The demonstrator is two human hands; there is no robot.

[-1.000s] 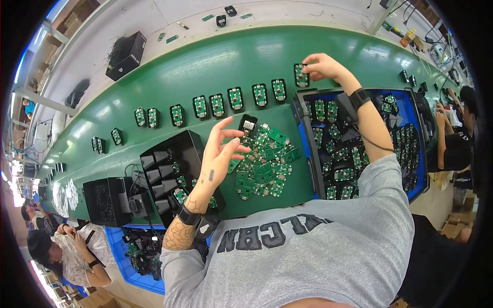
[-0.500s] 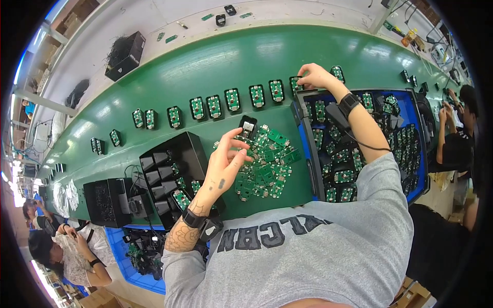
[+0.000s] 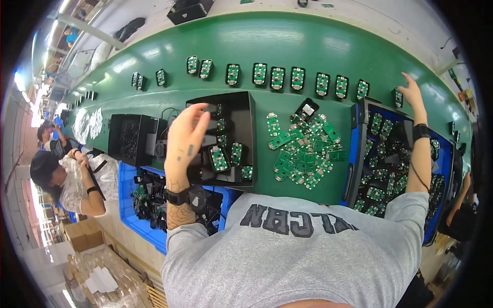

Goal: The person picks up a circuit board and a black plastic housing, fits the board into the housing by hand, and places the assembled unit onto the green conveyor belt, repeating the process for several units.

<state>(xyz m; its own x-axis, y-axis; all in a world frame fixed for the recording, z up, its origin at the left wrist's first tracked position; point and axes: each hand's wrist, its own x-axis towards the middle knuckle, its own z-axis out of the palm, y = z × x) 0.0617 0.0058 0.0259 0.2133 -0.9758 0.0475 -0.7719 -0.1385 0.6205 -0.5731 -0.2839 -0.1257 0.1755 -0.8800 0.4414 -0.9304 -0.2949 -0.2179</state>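
My left hand (image 3: 186,137) hovers over a black box (image 3: 245,118) on the green bench, thumb and fingers apart and nothing visible in them. Black housings fitted with green circuit boards (image 3: 219,158) lie inside that box, partly hidden by the hand. At the far right, my right hand (image 3: 414,96) is stretched out with its fingers spread, beside the end housing (image 3: 398,97) of a row. Its thumb is close to that housing; contact cannot be made out. Between my arms lies a heap of loose green circuit boards (image 3: 308,154), with a black housing (image 3: 306,109) showing a white part at its back edge.
A blue crate (image 3: 354,149) of housings and boards stands at the right. Another blue crate (image 3: 154,238) sits below the bench edge at left, near a smaller black box (image 3: 132,138). Co-workers sit at the left, one in a dark cap (image 3: 45,167); another is at the right edge.
The view has swung left. My left hand has moved from beside the board heap to over the black box. My right hand has left one row housing and reached the rightmost one.
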